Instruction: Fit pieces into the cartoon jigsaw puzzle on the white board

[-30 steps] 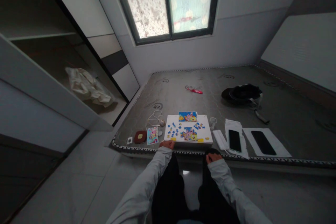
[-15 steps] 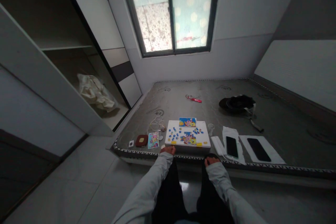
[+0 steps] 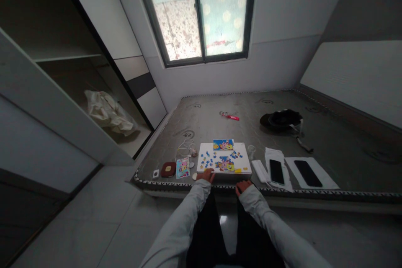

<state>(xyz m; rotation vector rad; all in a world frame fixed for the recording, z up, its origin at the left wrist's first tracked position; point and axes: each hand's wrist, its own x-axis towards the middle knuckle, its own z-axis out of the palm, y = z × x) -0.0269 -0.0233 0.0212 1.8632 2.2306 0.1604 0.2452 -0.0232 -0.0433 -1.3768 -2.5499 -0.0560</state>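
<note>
**Hands at the puzzle board**

My left hand (image 3: 207,174) rests on the near left edge of the white puzzle board (image 3: 243,163), fingers curled; whether it grips a piece, I cannot tell. My right hand (image 3: 243,186) hangs just below the board's near edge, loosely curled, holding nothing I can see. Loose blue pieces (image 3: 205,160) lie on the board. Right of the board lie two dark phones (image 3: 276,171).
</note>
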